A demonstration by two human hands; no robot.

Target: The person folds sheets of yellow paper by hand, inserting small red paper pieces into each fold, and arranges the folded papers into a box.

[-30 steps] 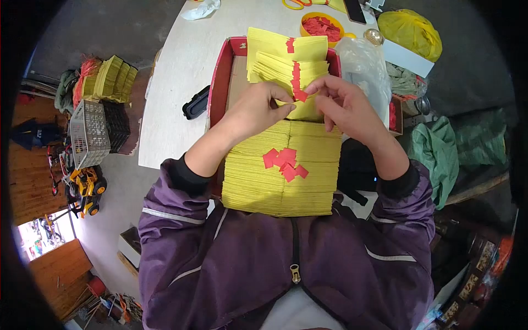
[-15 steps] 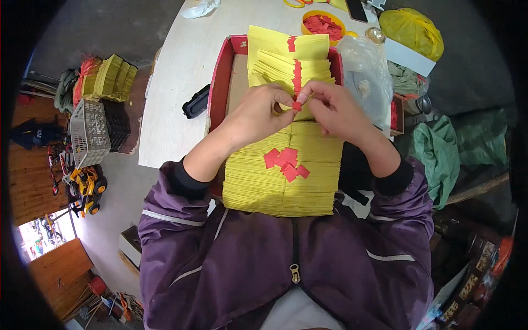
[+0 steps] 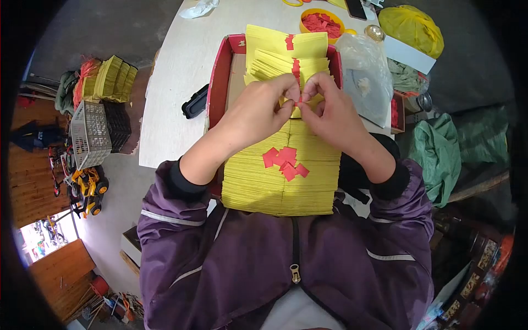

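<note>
While a red slip (image 3: 299,103) is pinched by left fingers (image 3: 284,113) and right fingers (image 3: 310,115), attachment to yellow paper (image 3: 269,63) just beyond them is apparently being done; steady alignment is needed.

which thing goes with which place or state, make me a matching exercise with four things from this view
1. loose red squares
2. black object
3. yellow bowl
4. left hand

A. full of red pieces
B. meeting the right hand at a small red piece
C. on the near yellow stack
D. on the table, left of the red-walled box

Pairs: 1-C, 2-D, 3-A, 4-B
</note>
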